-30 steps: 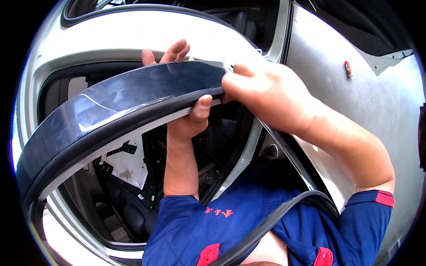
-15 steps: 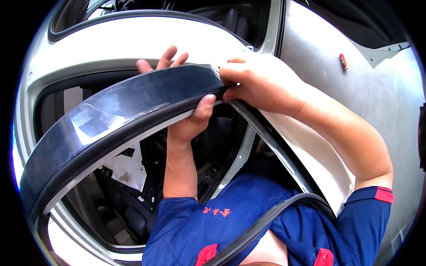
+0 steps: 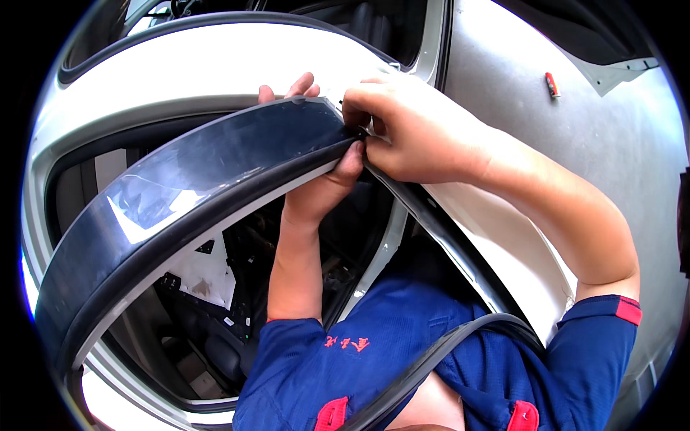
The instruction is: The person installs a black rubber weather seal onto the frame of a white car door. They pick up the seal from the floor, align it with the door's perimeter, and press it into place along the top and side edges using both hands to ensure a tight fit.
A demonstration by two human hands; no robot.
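Note:
A car door frame (image 3: 165,190) with a glossy dark upper face arches from the lower left to a corner near the middle. A black rubber seal (image 3: 215,208) runs along its lower edge. My left hand (image 3: 327,183) wraps round the frame close to this corner, thumb against the seal and fingertips showing behind the far edge. At the corner my right hand (image 3: 417,129) is closed, thumb and fingers pinching the rubber seal; the exact bit in its fingertips is partly hidden. A loose length of rubber strip (image 3: 445,345) curves across the front of my blue shirt.
The white car body (image 3: 215,61) stands beyond the door frame, with a door opening below it. Inside lies a white panel (image 3: 208,276) among dark parts. To the right, a small red cylindrical object (image 3: 551,85) lies on the grey floor (image 3: 611,179).
My left hand has shifted right along the frame, nearer the corner, its fingers less spread. My right hand has moved slightly left, its fingers more bent at the seal.

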